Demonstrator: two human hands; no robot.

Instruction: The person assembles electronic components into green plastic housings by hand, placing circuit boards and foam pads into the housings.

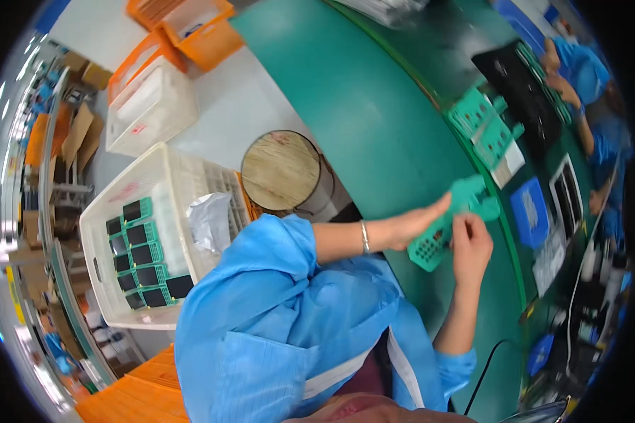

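A green plastic housing [425, 252] with a grid of small holes is held over the green table, tilted. My left hand [418, 225] grips it from its left side, fingers closed along the edge. Over the housing's face, my right hand [470, 243] has thumb and fingers pinched together; whatever they hold is too small or hidden to make out. Just beyond, more green housings [483, 123] lie side by side near a raised ledge. A blue tray [529, 211] sits to the right of my hands.
Left of me, a white crate [164, 173] contains several green housings with black screens [148, 275]. A round wooden-topped stool [281, 169] stands beside it. Across the green table [339, 92], another person's hands [561, 88] are near a black mat [511, 81]. A cable [481, 366] runs at lower right.
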